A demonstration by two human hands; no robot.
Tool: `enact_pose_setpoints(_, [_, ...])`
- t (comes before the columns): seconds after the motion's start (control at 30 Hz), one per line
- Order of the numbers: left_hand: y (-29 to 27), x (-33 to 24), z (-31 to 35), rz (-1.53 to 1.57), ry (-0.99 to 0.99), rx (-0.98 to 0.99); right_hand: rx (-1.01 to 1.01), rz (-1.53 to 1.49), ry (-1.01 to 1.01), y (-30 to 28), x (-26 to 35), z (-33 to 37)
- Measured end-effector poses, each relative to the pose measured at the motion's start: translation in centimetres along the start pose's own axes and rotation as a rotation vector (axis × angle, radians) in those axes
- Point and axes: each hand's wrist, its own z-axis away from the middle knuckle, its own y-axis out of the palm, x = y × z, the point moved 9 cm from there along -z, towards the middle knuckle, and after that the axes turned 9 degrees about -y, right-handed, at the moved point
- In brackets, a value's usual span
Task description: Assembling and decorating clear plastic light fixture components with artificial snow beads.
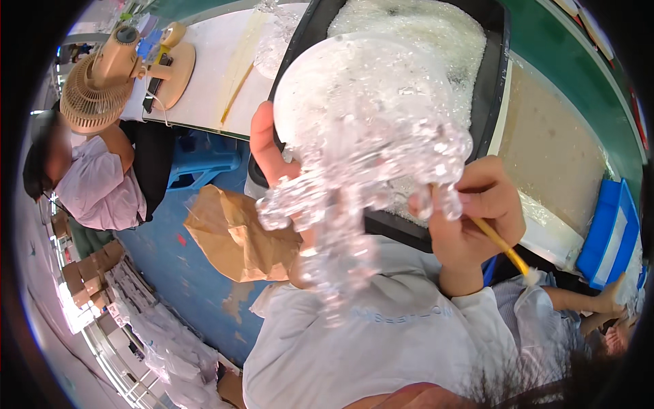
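My left hand [272, 146] is closed at the left side of a clear, knobbly branching ornament [340, 177], which is blurred by nearness. Its thumb stands at the rim of a translucent white round disc [293, 88]; whether the disc is joined to the ornament I cannot tell. My right hand [480, 218] pinches a thin yellow-handled brush [501, 242] with a pale tuft at its lower right end. Those fingertips are beside the ornament's right-hand knobs. Behind it all lies a black tray [501, 82] heaped with sparkling white flakes [409, 17].
A beige fan [102, 82] and a yellow stick [237, 93] are on the white table at left. Brown paper [235, 232] hangs below the tray. A blue bin [608, 235] sits at right. Another person [99, 177] sits at left; someone's arm [579, 300] shows at lower right.
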Motion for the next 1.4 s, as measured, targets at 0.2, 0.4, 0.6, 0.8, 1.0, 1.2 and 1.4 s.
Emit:
enact_pose_setpoints(0.2, [-0.3, -0.7, -0.8, -0.11, 0.243, 0.148, 0.035, -0.069, -0.026, 0.3, 0.2, -0.2])
enact_pose_setpoints(0.4, [-1.8, -0.2, -0.3, -0.055, 0.113, -0.065, -0.017, -0.029, -0.032, -0.3, 0.3, -0.4])
enact_pose_setpoints(0.6, [-1.1, -0.8, -0.5, -0.261, 0.099, -0.139, -0.054, -0.136, -0.01, -0.3, -0.1, -0.1])
enact_pose_setpoints(0.8, [0.0, -0.5, 0.1, -0.13, 0.051, -0.035, 0.017, -0.042, -0.037, 0.2, 0.1, -0.4])
enact_pose_setpoints(1.0, [0.6, -1.0, -0.3, -0.217, 0.127, 0.051, 0.027, 0.005, -0.051, 0.3, -0.1, -0.6])
enact_pose_setpoints(1.2, [1.1, -0.7, 0.1, -0.057, 0.029, 0.058, -0.066, -0.035, 0.065, 0.2, -0.3, -0.2])
enact_pose_setpoints(1.4, [1.8, -1.0, 0.4, 0.05, 0.058, 0.107, 0.029, 0.084, 0.048, 1.0, 0.1, -0.3])
